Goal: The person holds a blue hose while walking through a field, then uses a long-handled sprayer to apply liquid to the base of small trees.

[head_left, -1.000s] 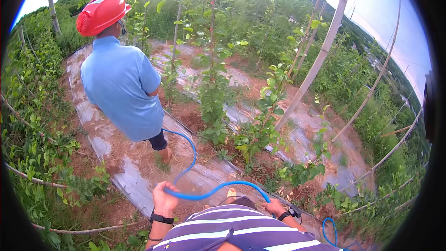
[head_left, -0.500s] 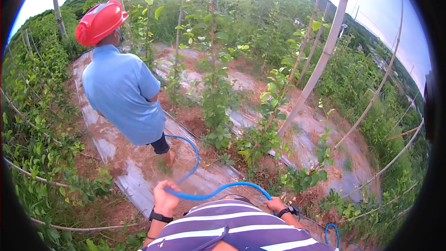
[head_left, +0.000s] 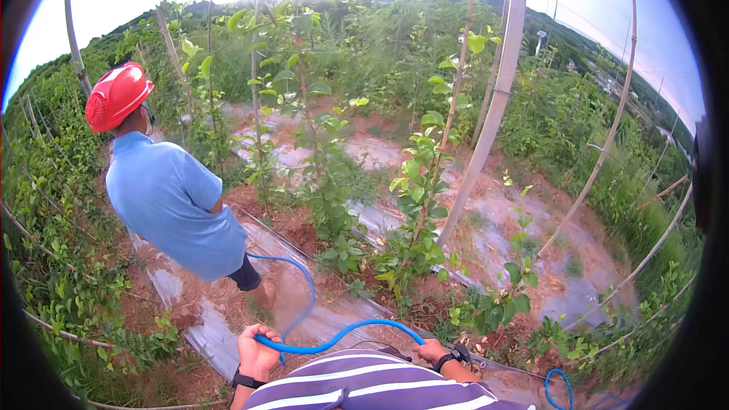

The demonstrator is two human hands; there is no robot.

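A blue hose (head_left: 345, 332) bows across in front of my striped shirt, held at two places. At the lower left, my left hand (head_left: 257, 348) has its fingers curled round it, and a black band circles that wrist. My right hand (head_left: 433, 351) is closed on the other end of the bow, with a dark watch at the wrist. From my left hand the hose loops forward toward the legs of a person (head_left: 171, 197) in a blue shirt and red helmet, turned away from me. Another blue hose loop (head_left: 559, 389) lies on the ground at the lower right.
Leafy climbing plants (head_left: 418, 197) grow beside thin stakes. A thick bamboo pole (head_left: 493, 106) leans ahead of me, right of centre. Silvery plastic sheeting (head_left: 216, 334) covers strips of soil. Dense greenery lines both sides, with a curved pole (head_left: 645, 258) at the right.
The view has shifted, so the person and plants appear further left and the person lower. Both hands sit lower in view, still on the hose, whose bow looks flatter.
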